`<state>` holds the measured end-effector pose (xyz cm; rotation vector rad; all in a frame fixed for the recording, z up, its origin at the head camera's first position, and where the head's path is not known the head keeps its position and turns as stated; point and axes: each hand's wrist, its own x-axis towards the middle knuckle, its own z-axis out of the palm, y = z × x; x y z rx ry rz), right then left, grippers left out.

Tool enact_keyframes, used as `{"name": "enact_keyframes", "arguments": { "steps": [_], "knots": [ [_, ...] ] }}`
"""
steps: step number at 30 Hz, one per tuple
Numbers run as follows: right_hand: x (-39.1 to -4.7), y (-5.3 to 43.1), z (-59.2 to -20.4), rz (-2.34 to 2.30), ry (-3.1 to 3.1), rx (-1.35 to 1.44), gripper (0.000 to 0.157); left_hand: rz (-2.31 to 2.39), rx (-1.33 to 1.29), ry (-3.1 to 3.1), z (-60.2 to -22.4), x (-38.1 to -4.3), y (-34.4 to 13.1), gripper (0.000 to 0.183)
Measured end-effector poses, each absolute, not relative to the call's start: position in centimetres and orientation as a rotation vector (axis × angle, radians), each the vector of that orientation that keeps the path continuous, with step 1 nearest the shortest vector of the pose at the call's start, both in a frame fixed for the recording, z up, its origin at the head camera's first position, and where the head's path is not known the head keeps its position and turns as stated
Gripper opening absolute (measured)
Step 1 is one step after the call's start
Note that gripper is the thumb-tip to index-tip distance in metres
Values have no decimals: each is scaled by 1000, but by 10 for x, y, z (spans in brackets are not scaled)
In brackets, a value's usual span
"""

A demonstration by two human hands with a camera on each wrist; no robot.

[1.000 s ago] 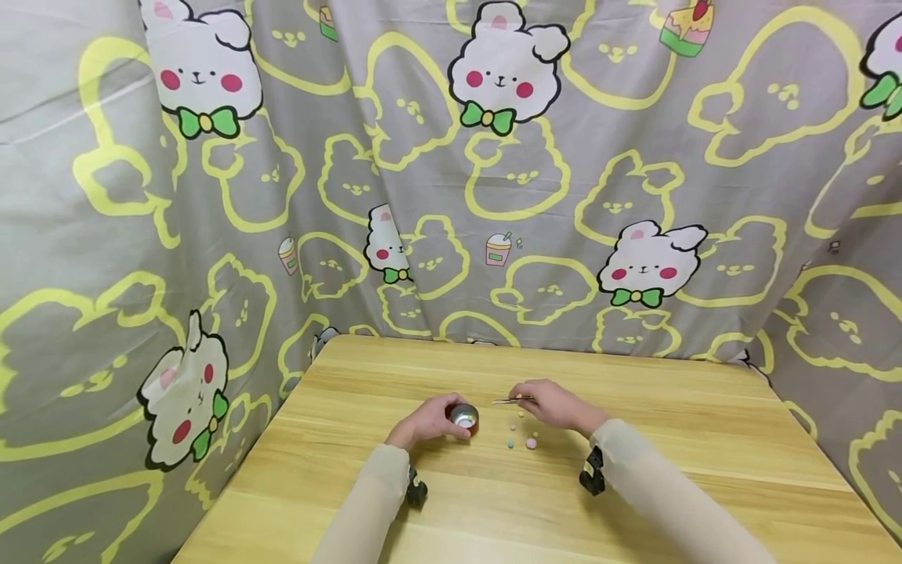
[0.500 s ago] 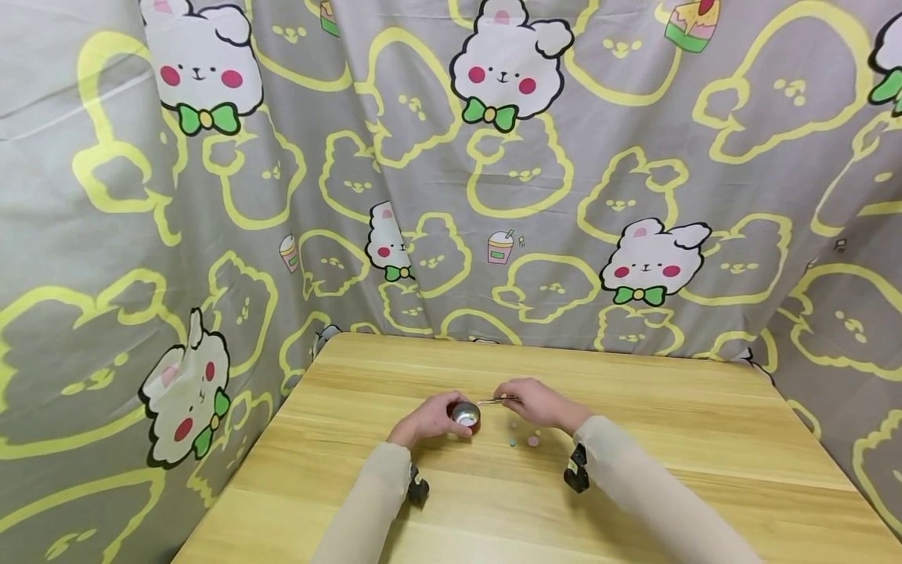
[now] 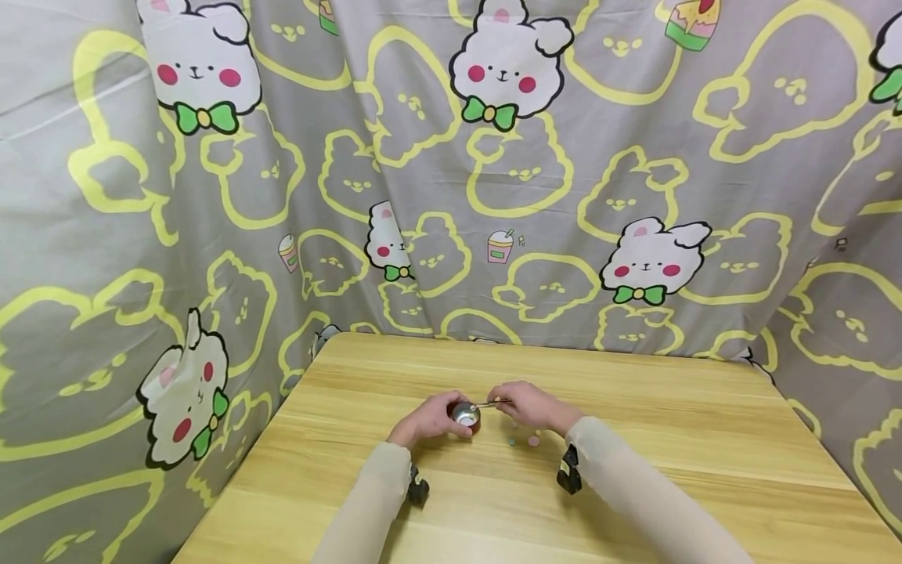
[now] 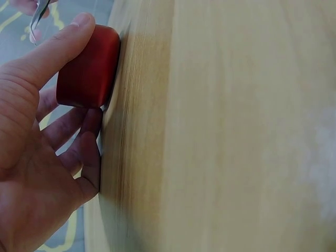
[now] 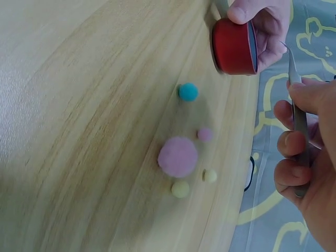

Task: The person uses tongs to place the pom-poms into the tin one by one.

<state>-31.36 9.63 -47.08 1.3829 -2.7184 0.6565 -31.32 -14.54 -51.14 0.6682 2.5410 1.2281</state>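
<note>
Two grips in use: tweezers (image 5: 301,123) pinched between thumb and curled fingers in the right grip (image 3: 532,405), and a red tin (image 5: 234,47) clasped round its side in the left grip (image 3: 431,419). Tweezers angled sideways, probably to bring the thin tips over the opening without knuckles in the way. Seemingly something pale at those tips, but too small to tell. Tin upright on the desk (image 3: 669,407), mouth upward, thumb on the near side and fingers on the far side, likely against sliding. Pale bits inside, impossible to make out. Loose to the tin's right: a blue ball (image 5: 188,92), a small pink ball (image 5: 204,134), a big fuzzy pink ball (image 5: 178,157) and, just beside it, two pale yellow balls (image 5: 180,189). Partly screened, in the head view, by the right grip. Closest obstacle to the tips: the tin's rim. Behind the desk, a printed curtain (image 3: 437,180).
</note>
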Motion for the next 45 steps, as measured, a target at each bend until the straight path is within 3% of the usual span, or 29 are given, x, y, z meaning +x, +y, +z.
{"name": "enact_keyframes", "arguments": {
  "steps": [45],
  "knots": [
    [-313, 94, -473, 749, -2835, 1245, 16, 1222, 664, 2534, -509, -311, -146, 41]
  ]
}}
